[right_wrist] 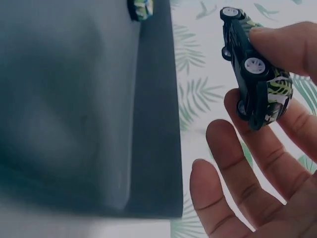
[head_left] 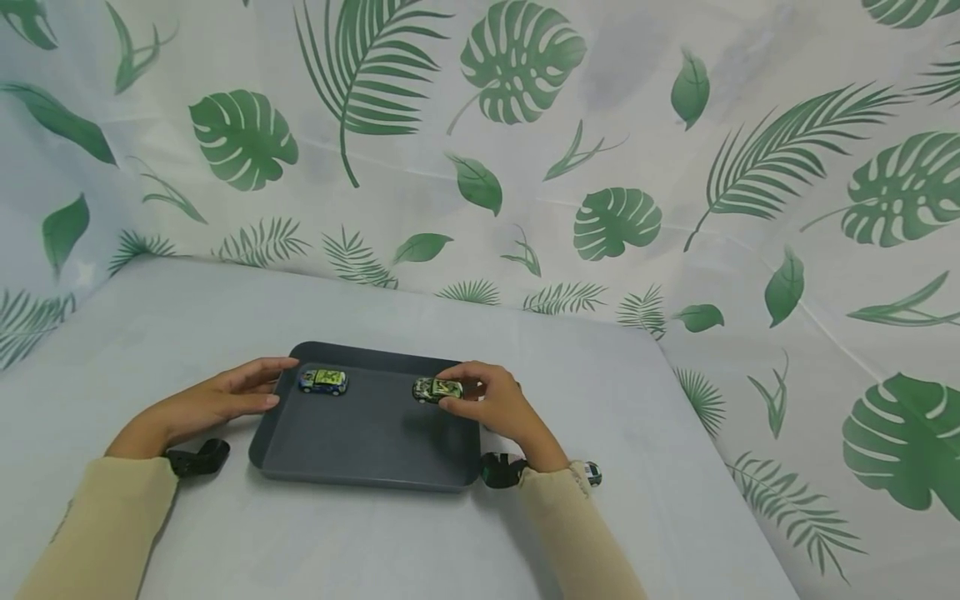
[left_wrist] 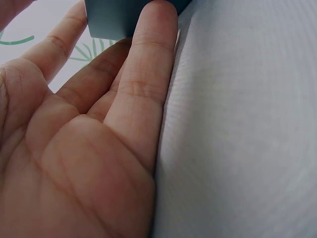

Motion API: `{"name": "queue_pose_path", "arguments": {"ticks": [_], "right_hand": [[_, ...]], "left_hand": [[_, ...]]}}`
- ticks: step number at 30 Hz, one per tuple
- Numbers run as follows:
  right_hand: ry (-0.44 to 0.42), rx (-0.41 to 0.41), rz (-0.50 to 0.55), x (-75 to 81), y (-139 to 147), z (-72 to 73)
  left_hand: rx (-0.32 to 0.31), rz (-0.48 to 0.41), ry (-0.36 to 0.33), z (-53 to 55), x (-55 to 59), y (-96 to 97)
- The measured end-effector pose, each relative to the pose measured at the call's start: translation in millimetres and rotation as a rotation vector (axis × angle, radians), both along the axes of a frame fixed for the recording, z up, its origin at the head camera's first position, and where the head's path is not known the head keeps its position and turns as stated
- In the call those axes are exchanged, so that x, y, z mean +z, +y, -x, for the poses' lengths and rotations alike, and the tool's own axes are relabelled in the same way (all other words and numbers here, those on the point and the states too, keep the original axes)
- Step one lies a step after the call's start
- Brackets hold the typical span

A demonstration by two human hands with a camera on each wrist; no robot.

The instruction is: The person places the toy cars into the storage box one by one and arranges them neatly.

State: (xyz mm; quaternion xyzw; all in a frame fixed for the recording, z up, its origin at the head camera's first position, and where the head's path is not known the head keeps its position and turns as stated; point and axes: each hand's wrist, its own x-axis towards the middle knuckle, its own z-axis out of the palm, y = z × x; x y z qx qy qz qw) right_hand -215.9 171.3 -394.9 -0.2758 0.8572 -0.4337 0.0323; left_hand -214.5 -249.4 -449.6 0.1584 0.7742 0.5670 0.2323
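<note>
A dark grey tray (head_left: pixel 367 442) lies on the table, with a blue and yellow-green toy car (head_left: pixel 323 382) inside its far left corner. Over the right part of the tray, my right hand (head_left: pixel 497 403) pinches a camouflage-patterned toy car (head_left: pixel 437 389) between thumb and fingers. The right wrist view shows this toy car (right_wrist: pixel 255 69) side-on, its dark underside and pale wheels facing the tray. My left hand (head_left: pixel 217 400) is at the tray's left side, fingertips at the rim. In the left wrist view, one straight finger (left_wrist: pixel 141 74) touches the tray's outer wall.
Beside my right wrist on the table, a white and green toy car (head_left: pixel 593 473) shows partly behind the sleeve. A black wrist camera (head_left: pixel 198 457) is worn on each wrist. A leaf-print cloth (head_left: pixel 420 183) hangs behind the white-covered table (head_left: pixel 330 542).
</note>
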Motion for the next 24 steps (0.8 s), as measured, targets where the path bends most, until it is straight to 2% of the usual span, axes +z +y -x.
{"name": "queue_pose_path", "arguments": {"ticks": [10,24], "right_hand": [[-0.061,0.025,0.012,1.8,-18,-0.8],[-0.074,0.022,0.031,-3.6,-44,-6.0]], "left_hand": [[-0.009,-0.033,-0.009,0.2,-1.3,-1.0],[0.0,-0.02,-0.017,0.8,-1.1,-1.9]]}}
